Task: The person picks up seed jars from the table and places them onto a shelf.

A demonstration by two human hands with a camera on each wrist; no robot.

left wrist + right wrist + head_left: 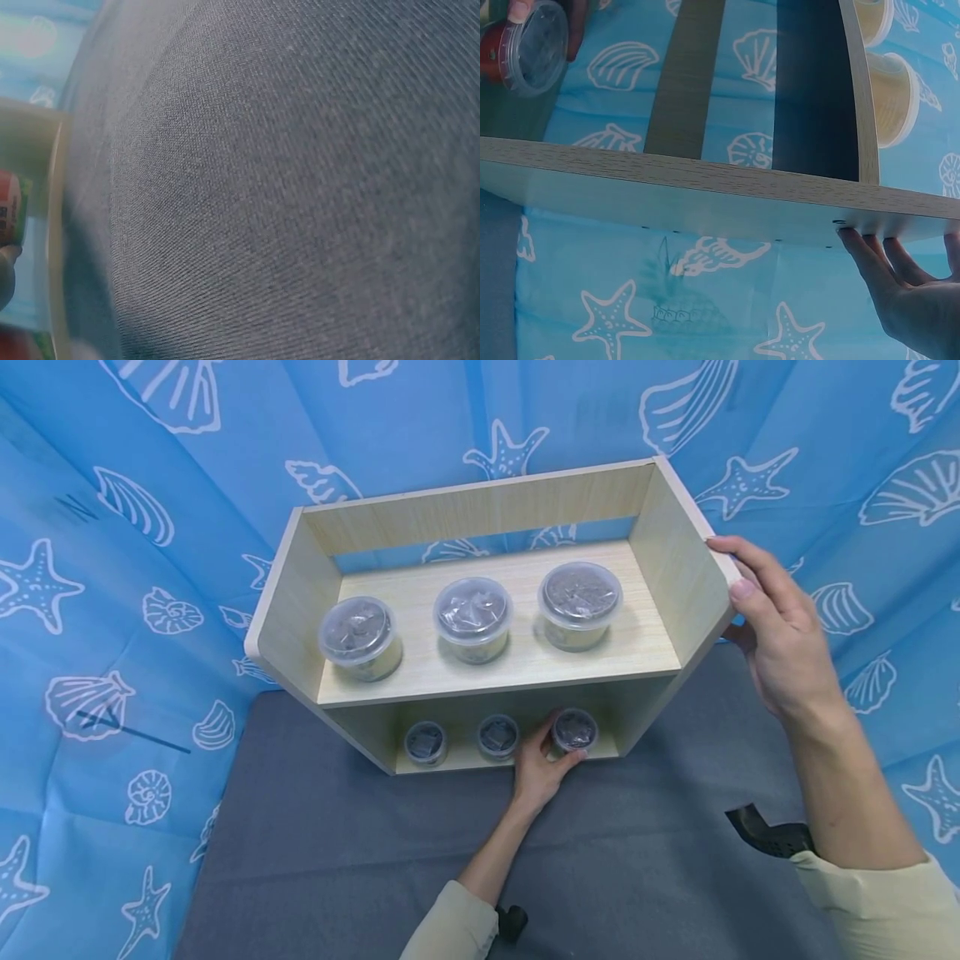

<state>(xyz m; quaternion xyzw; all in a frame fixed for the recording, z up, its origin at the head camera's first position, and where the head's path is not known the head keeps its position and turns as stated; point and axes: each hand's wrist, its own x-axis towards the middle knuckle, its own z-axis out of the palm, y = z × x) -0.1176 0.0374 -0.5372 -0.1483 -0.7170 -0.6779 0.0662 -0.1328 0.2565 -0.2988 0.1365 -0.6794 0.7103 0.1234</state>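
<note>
Wooden shelf (480, 635) on grey desk (375, 860). Top tier: three lidded tubs. Bottom tier: two small tubs seated, third small tub (574, 730) at right end, left hand (542, 768) fingers grasping it. Right hand (772, 627) fingers straight, bracing shelf's right panel. Looks near done; release left.

The head view looks down from above on the wooden shelf (480, 610) and grey mat (360, 868). The left wrist view sits very close over that mat (300, 187), blurred, catching the shelf edge (54, 225). The right wrist view looks from outside past the shelf's side panel (705, 187), near it.
</note>
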